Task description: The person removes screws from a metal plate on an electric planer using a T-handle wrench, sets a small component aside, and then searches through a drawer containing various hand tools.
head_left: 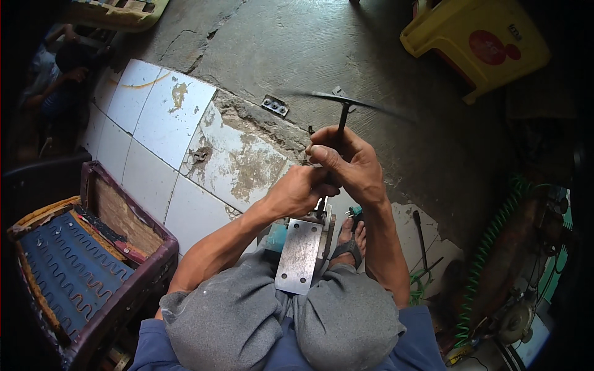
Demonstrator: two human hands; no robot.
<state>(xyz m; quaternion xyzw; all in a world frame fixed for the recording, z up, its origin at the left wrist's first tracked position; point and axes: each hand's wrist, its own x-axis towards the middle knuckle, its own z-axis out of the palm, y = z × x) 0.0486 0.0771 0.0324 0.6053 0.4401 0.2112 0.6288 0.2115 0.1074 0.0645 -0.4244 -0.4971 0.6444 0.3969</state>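
My right hand (349, 161) is closed round the upright shaft of a black T-shaped tool (344, 114), whose crossbar is blurred at its ends. My left hand (297, 188) is closed just below, at the lower part of the tool, partly hidden by my right hand. Under my hands, between my knees, a steel plate (297, 253) with holes lies on a metal fixture with teal parts (274, 241). What the tool's lower end meets cannot be made out clearly. A small metal block with holes (275, 105) lies on the floor beyond.
Yellow plastic stool (476, 43) at back right; stripped seat frame with springs (77, 272) at left; green coiled hose (495, 241), machinery (520, 315) and a dark rod (421, 241) at right. Another person (62, 80) works at upper left. Cracked tiles (154, 105) meet concrete floor.
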